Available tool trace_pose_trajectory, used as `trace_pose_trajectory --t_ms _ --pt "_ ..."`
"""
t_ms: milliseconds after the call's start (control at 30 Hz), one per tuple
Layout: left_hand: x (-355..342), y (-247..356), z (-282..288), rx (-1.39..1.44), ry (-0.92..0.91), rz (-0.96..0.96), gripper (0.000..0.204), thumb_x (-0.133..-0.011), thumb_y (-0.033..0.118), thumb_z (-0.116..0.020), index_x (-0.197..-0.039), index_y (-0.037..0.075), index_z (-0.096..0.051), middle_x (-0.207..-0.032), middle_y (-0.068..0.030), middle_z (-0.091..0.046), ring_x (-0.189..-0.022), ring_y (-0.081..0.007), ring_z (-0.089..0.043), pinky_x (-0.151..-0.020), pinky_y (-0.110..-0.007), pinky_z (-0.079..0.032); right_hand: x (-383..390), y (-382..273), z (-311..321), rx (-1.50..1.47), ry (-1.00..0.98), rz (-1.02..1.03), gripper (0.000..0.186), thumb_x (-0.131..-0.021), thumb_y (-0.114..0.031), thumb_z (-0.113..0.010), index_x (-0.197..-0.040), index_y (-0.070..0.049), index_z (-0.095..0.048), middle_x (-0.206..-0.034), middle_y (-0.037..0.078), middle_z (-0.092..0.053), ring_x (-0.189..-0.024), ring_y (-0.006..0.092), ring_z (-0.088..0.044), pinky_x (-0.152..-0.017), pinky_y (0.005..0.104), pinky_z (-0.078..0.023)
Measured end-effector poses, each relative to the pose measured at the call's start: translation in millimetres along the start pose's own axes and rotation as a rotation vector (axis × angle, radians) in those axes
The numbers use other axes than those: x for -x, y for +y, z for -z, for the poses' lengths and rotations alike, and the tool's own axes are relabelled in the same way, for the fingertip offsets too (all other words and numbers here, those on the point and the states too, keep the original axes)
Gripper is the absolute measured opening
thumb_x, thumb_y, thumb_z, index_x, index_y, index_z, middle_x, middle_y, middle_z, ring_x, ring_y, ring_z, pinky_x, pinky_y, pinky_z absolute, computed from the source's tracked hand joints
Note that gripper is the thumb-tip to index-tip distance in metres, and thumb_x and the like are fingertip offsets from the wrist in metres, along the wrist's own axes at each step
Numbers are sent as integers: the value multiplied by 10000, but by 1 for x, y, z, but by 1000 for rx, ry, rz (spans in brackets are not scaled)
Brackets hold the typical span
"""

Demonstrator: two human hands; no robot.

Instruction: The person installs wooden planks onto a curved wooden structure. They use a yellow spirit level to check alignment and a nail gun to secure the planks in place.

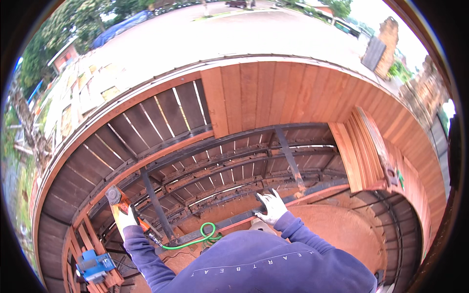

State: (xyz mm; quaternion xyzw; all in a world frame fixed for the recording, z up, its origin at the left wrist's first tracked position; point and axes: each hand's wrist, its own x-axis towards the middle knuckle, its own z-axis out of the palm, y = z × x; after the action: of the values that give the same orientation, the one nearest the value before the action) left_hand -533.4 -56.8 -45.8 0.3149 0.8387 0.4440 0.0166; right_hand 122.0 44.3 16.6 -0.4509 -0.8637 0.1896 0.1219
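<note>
My left hand [128, 217], in a white glove, is closed round the handle of an orange and grey nail gun [123, 199]. A green air hose [188, 242] runs from the tool's lower end and loops to the right. The nail gun's grey head lies over the curved reddish wooden rail at the left. My gloved right hand [273, 207] rests at a dark metal beam [234, 220] in front of my body, its visible fingers apart. Dark material shows beside its fingers; whether this is part of the beam I cannot tell.
Reddish-brown boards [278, 95] cover part of the curved far frame. A stack of loose boards [359, 149] stands at the right. A blue power tool [94, 266] sits on wood at the lower left. Dark crossbars [288, 154] span a gap showing slats below.
</note>
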Motion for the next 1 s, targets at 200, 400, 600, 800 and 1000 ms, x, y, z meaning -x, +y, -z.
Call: trace_pose_trajectory --t_ms 200,400,600,800,1000 --pt "8 130 -10 -205 -257 -279 496 -875 252 -720 -1249 -38 -573 -1148 -208 -685 -1069 -320 -662 -909 -407 -499 20 -2 -3 102 23 -113 762 -853 -534 -642 -1427 -62 -474 -1239 144 -632 -1226 309 -542 -1189 546 -199" --pt "76 188 -22 -641 -397 -124 652 -899 353 -638 -1405 -5 -435 -1173 -270 -656 -1088 -409 -638 -928 -476 -501 16 -10 0 169 -36 -140 778 -874 -593 -589 -1444 -79 -462 -1260 135 -631 -1237 296 -538 -1186 539 -210" --pt "121 201 -58 -698 -488 -209 756 -890 371 -658 -1462 -33 -372 -1210 -263 -644 -1081 -392 -645 -929 -445 -512 23 -10 -1 164 71 -133 757 -878 -583 -587 -1423 -67 -488 -1205 143 -662 -1192 306 -563 -1175 522 -238" --pt "130 174 -69 -631 -408 -420 886 -817 303 -761 -1492 -41 -304 -1294 -264 -593 -1152 -373 -612 -987 -424 -482 21 -17 2 149 54 -161 791 -871 -578 -597 -1454 -65 -447 -1213 152 -650 -1207 299 -555 -1189 508 -214" --pt "152 174 -77 -656 -509 -345 898 -757 259 -816 -1484 17 -349 -1243 -217 -608 -1118 -365 -610 -974 -442 -476 24 -15 -2 137 133 -142 822 -855 -529 -649 -1469 -36 -413 -1119 152 -656 -1165 305 -565 -1187 499 -220"
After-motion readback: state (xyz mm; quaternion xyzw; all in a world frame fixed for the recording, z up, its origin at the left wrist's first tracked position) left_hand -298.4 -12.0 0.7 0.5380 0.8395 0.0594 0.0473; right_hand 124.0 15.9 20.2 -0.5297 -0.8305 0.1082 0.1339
